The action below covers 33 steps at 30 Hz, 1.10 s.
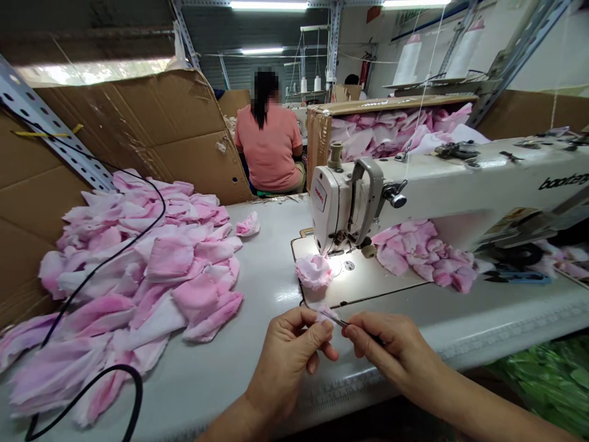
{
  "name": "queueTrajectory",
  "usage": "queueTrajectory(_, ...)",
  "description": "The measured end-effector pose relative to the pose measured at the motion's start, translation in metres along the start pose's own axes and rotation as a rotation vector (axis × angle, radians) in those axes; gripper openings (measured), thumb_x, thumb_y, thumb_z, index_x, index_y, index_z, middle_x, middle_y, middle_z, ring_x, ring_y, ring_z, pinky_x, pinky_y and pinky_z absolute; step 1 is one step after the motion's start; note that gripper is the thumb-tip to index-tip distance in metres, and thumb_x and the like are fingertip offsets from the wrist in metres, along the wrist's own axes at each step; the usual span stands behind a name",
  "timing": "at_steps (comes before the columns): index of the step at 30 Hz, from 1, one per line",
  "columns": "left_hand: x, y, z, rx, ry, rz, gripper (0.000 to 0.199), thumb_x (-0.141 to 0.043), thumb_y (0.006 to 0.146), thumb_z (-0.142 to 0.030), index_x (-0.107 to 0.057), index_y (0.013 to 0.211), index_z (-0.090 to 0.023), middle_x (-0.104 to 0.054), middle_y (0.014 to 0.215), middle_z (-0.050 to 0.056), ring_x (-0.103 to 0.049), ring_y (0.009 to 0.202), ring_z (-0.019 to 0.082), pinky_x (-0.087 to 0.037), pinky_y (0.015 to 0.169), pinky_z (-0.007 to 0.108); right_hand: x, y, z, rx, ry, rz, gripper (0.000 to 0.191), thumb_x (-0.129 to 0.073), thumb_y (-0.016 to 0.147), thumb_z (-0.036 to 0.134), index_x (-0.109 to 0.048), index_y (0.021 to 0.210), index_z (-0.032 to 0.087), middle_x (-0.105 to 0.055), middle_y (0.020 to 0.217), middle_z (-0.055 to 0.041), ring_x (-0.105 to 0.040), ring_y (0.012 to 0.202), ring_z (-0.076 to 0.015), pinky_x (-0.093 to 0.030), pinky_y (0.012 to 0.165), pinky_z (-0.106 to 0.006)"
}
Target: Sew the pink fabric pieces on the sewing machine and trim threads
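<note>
My left hand point(297, 347) pinches the loose end of a small pink-and-white fabric piece between thumb and fingers. That fabric point(313, 271) is gathered into a flower-like ruffle and lies on the machine bed, close to the needle area. From the right, my right hand point(391, 347) grips slim metal tweezers point(339, 321), their tips meeting the cloth at my left fingertips. Most of the tool is hidden in my fingers, so its full shape does not show. Just beyond both hands stands the white sewing machine point(324, 209), its lamp lighting the plate.
A heap of pink fabric pieces point(161, 264) covers the table's left side, with a black cable point(99, 261) across it. Gathered pieces point(426, 255) lie under the machine arm, near blue-handled scissors point(524, 276). Behind are a fabric-filled carton point(319, 141) and a seated person point(269, 147).
</note>
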<state>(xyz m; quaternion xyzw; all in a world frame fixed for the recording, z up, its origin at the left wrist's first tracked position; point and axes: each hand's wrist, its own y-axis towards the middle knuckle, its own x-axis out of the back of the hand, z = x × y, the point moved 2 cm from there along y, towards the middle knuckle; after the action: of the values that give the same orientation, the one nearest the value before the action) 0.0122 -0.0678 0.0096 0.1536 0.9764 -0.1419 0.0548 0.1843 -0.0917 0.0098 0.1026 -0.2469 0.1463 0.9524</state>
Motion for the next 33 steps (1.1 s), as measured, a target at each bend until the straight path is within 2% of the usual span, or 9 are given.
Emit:
queueTrajectory(2,0.008,0.007,-0.012,-0.089,0.288,0.060,0.025,-0.066,0.084,-0.040,-0.067,0.081,-0.015,-0.063,0.063,0.003,-0.051,0.051,0.010,-0.036,0.045,0.018,0.004,-0.001,-0.005,-0.055,0.034,0.022,0.038,-0.039,0.099,0.041,-0.055,0.073,0.018,-0.052,0.062,0.0014,-0.046,0.056,-0.0114,-0.032,0.054,-0.024)
queueTrajectory(5,0.023,0.026,-0.037,-0.539,0.788,0.081,0.017,-0.062,0.087,-0.028,-0.068,0.101,-0.020,-0.066,0.093,0.007,-0.060,0.078,0.016,-0.048,0.068,0.026,0.012,0.001,-0.019,-0.150,0.113,0.039,0.040,-0.039,0.098,0.045,-0.057,0.074,0.018,-0.057,0.063,-0.0004,-0.050,0.055,-0.0123,-0.035,0.052,-0.024)
queueTrajectory(7,0.029,0.041,-0.046,-0.810,1.098,0.106,0.022,-0.058,0.088,-0.019,-0.064,0.109,-0.020,-0.063,0.107,0.009,-0.057,0.100,0.022,-0.046,0.087,0.035,0.017,0.004,-0.028,-0.194,0.146,0.052,0.041,-0.040,0.098,0.045,-0.057,0.072,0.017,-0.060,0.065,-0.0017,-0.053,0.055,-0.0124,-0.038,0.053,-0.023)
queueTrajectory(9,0.033,0.056,-0.047,-0.946,1.338,0.131,0.020,-0.058,0.087,-0.013,-0.062,0.105,-0.020,-0.063,0.109,0.008,-0.054,0.107,0.025,-0.042,0.092,0.039,0.023,0.008,-0.034,-0.229,0.176,0.076,0.042,-0.041,0.097,0.045,-0.056,0.070,0.016,-0.063,0.066,-0.0030,-0.056,0.055,-0.0124,-0.039,0.052,-0.023)
queueTrajectory(13,0.037,0.072,-0.040,-1.049,1.527,0.227,0.004,-0.057,0.089,-0.018,-0.058,0.093,-0.019,-0.065,0.105,0.004,-0.055,0.106,0.022,-0.036,0.089,0.035,0.032,0.014,-0.035,-0.324,0.240,0.137,0.034,-0.044,0.095,0.041,-0.053,0.073,0.017,-0.066,0.068,-0.0038,-0.061,0.056,-0.0135,-0.039,0.046,-0.021)
queueTrajectory(17,0.039,0.077,-0.037,-1.133,1.526,0.294,0.010,-0.046,0.095,-0.014,-0.055,0.098,-0.018,-0.066,0.107,0.003,-0.053,0.111,0.018,-0.027,0.093,0.035,0.036,0.020,-0.033,-0.385,0.254,0.143,0.024,-0.045,0.092,0.034,-0.053,0.077,0.017,-0.067,0.067,-0.0034,-0.060,0.053,-0.0126,-0.039,0.044,-0.019)
queueTrajectory(22,0.039,0.089,-0.038,-1.071,1.583,0.298,0.020,-0.053,0.090,-0.035,-0.052,0.080,-0.017,-0.058,0.076,0.001,-0.052,0.077,0.017,-0.029,0.083,0.036,0.037,0.026,-0.033,-0.407,0.268,0.140,0.022,-0.046,0.091,0.033,-0.052,0.076,0.018,-0.065,0.061,-0.0016,-0.057,0.047,-0.0117,-0.037,0.043,-0.019)
queueTrajectory(27,0.032,0.100,-0.042,-1.055,1.558,0.337,0.012,-0.043,0.093,-0.022,-0.054,0.089,-0.018,-0.059,0.081,0.003,-0.049,0.078,0.018,-0.031,0.080,0.035,0.040,0.026,-0.034,-0.434,0.294,0.126,0.023,-0.047,0.091,0.034,-0.051,0.073,0.019,-0.064,0.056,0.0000,-0.055,0.042,-0.0111,-0.037,0.043,-0.019)
queueTrajectory(33,0.025,0.104,-0.041,-1.285,1.605,0.381,0.006,-0.053,0.078,-0.021,-0.053,0.072,-0.019,-0.051,0.069,0.002,-0.044,0.070,0.019,-0.032,0.075,0.037,0.044,0.028,-0.042,-0.485,0.399,0.110,0.018,-0.046,0.090,0.031,-0.053,0.080,0.018,-0.062,0.055,0.0010,-0.051,0.038,-0.0092,-0.036,0.039,-0.018)
